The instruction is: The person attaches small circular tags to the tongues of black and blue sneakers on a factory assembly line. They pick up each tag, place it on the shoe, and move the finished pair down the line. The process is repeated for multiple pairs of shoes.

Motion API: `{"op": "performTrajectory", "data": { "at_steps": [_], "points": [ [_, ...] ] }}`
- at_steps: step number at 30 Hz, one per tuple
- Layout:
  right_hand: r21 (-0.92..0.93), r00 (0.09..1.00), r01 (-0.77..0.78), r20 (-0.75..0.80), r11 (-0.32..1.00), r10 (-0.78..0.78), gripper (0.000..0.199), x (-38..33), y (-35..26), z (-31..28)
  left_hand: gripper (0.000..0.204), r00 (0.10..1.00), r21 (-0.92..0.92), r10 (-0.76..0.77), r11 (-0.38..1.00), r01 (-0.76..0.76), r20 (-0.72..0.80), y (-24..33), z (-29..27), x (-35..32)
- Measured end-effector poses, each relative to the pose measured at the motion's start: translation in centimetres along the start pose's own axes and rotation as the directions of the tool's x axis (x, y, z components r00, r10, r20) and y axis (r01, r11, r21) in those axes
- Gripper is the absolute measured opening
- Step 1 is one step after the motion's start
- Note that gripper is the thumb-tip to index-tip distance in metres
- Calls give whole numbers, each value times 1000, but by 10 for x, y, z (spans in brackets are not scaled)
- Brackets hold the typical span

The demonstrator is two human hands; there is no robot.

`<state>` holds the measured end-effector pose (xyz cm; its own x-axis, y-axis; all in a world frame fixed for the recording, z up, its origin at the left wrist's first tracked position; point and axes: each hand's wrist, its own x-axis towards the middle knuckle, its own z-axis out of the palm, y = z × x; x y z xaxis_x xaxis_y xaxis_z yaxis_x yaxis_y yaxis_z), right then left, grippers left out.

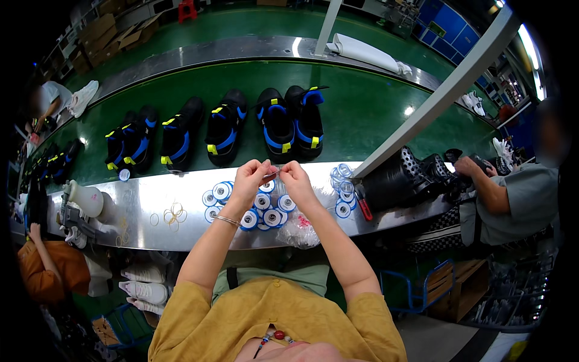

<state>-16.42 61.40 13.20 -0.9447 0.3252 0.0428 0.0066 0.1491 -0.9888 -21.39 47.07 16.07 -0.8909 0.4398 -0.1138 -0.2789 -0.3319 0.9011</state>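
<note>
My left hand [252, 179] and my right hand [297, 183] meet over the metal table edge, both with fingers pinched. Between their fingertips is a small, thin piece, too small to name. Below them lies a pile of round blue-and-white tags [263, 201], partly hidden by my left wrist. A crumpled clear plastic bag [300, 232] sits beside my right forearm. Just beyond my hands stands a pair of black shoes with blue and yellow trim [277, 128]. More shoes of this kind [224, 130] stand in a row to the left.
Rubber bands [173, 215] and a spray gun with a white cup [86, 199] lie on the left. Right of my hands are more round tags [345, 199], a red-handled tool [363, 207] and a slanting post [422, 102]. A co-worker [509, 199] handles shoes at the right.
</note>
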Motion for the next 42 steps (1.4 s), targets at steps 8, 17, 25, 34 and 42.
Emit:
{"op": "performTrajectory", "data": {
  "at_steps": [8,17,25,34,42],
  "points": [
    [-14,992,128,19,992,-128,12,-5,4,-2,7,999,294,51,954,-47,-5,-7,6,1],
    [225,973,-34,232,974,-19,7,15,-1,-20,6,983,419,169,890,-181,66,-11,8,18],
    [-30,968,51,246,998,-42,8,38,18,-35,6,980,416,173,888,-196,93,-26,15,43],
    [-902,795,381,208,203,-570,13,46,10,-32,14,979,183,25,983,13,-203,-52,16,75],
    [-896,771,424,278,135,-573,12,61,16,-23,15,983,69,-49,996,62,-175,-44,7,76]
  ]
}}
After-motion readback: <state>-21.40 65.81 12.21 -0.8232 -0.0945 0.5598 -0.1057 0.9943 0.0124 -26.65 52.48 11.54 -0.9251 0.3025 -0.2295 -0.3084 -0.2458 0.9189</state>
